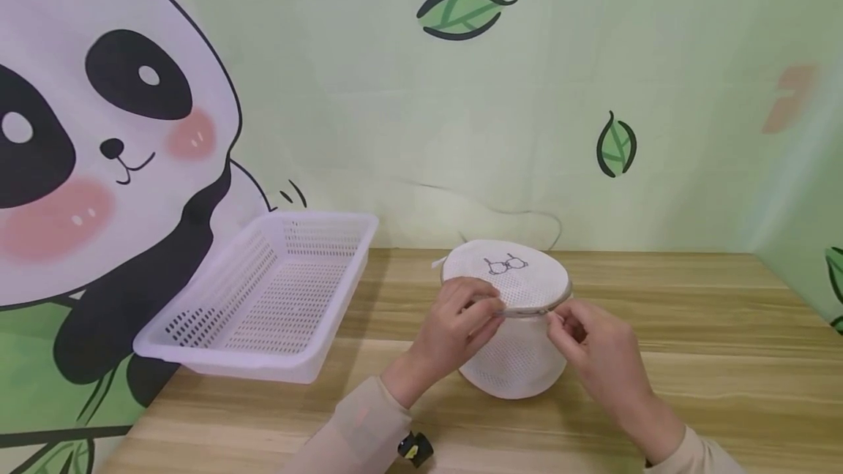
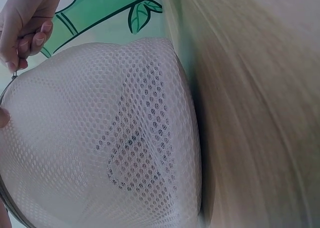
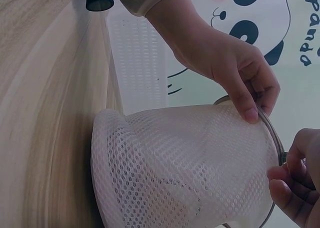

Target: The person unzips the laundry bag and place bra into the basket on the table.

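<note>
A white mesh laundry bag [image 1: 514, 368], drum-shaped, stands upright on the table, its round lid [image 1: 470, 258] printed with a glasses-like drawing. Around the lid runs a grey zipper [image 3: 270, 128]. My left hand [image 1: 454, 324] grips the front-left rim, thumb against the mesh below the zipper and fingers over the edge. At the front right, my right hand [image 1: 599, 350] pinches the small zipper pull [image 3: 284, 159] between thumb and fingers. Through the mesh in the left wrist view, darker patches show; I cannot tell what they are.
A white perforated plastic basket [image 1: 306, 360] sits to the left on the wooden table [image 1: 698, 357]. Behind the table hangs a green backdrop [image 1: 329, 93] with a panda and leaves. A small black object [image 1: 416, 449] is beside my left sleeve.
</note>
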`<move>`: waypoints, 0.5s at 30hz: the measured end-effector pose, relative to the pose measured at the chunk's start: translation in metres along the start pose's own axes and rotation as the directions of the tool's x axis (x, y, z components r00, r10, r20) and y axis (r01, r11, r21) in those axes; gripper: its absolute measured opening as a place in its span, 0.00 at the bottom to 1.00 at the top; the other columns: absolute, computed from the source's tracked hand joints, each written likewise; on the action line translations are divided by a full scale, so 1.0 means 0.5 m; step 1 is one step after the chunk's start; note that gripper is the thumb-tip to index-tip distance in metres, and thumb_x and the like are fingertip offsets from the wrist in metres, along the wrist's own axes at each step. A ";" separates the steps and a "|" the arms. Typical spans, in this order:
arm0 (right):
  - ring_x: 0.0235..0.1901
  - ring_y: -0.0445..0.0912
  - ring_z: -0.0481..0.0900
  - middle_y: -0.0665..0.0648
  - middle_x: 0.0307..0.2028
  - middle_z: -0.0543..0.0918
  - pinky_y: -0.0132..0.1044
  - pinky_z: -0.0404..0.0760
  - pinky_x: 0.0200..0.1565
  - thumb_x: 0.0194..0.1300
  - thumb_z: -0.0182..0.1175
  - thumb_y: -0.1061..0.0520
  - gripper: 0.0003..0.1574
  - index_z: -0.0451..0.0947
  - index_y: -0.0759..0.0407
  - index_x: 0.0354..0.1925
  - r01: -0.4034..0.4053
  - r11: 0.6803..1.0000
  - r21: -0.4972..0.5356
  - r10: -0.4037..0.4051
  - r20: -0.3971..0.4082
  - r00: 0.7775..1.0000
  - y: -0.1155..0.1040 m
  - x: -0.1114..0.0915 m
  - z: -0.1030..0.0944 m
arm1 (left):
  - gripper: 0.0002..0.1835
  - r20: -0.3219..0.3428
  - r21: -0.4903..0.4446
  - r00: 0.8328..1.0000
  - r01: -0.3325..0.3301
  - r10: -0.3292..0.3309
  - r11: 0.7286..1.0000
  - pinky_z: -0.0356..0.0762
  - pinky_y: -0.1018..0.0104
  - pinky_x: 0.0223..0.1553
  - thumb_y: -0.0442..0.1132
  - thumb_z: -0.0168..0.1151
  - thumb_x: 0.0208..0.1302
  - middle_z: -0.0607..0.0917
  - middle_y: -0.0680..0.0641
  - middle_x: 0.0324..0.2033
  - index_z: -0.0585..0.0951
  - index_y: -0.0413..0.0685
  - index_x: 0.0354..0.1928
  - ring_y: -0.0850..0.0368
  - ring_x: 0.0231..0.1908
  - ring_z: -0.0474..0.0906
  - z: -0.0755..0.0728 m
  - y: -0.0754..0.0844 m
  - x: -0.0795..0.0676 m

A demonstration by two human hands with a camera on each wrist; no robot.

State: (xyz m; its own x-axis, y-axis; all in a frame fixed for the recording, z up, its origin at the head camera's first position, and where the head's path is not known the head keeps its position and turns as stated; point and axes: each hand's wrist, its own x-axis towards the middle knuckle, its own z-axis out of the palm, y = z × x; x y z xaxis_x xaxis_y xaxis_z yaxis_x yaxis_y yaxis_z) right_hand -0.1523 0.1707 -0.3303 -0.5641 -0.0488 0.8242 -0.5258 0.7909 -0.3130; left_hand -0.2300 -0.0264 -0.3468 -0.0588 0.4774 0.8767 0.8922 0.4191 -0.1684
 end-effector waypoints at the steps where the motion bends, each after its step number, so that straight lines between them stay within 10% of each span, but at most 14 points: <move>1: 0.20 0.29 0.64 0.43 0.16 0.71 0.18 0.66 0.21 0.47 0.65 0.71 0.12 0.76 0.55 0.21 -0.001 1.000 -0.002 0.001 -0.001 1.000 0.001 0.000 0.000 | 0.08 0.001 -0.002 1.000 0.003 -0.003 1.000 0.76 0.66 0.52 0.35 0.70 0.53 0.82 0.48 0.39 0.80 0.47 0.33 0.55 0.42 0.78 0.000 0.000 0.000; 15: 0.19 0.29 0.64 0.44 0.15 0.72 0.18 0.66 0.21 0.46 0.65 0.71 0.11 0.76 0.56 0.21 0.007 1.000 -0.026 -0.007 -0.017 1.000 0.007 0.002 0.000 | 0.07 -0.008 -0.010 1.000 0.004 -0.004 1.000 0.77 0.65 0.52 0.35 0.70 0.53 0.82 0.48 0.38 0.80 0.46 0.33 0.54 0.42 0.79 0.000 -0.005 -0.001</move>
State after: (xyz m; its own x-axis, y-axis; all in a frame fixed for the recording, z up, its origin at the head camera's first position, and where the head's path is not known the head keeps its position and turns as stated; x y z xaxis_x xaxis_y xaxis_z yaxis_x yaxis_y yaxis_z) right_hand -0.1549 0.1736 -0.3305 -0.5497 -0.0443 0.8342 -0.5131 0.8059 -0.2953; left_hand -0.2323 -0.0275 -0.3467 -0.0590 0.4697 0.8809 0.8965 0.4130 -0.1601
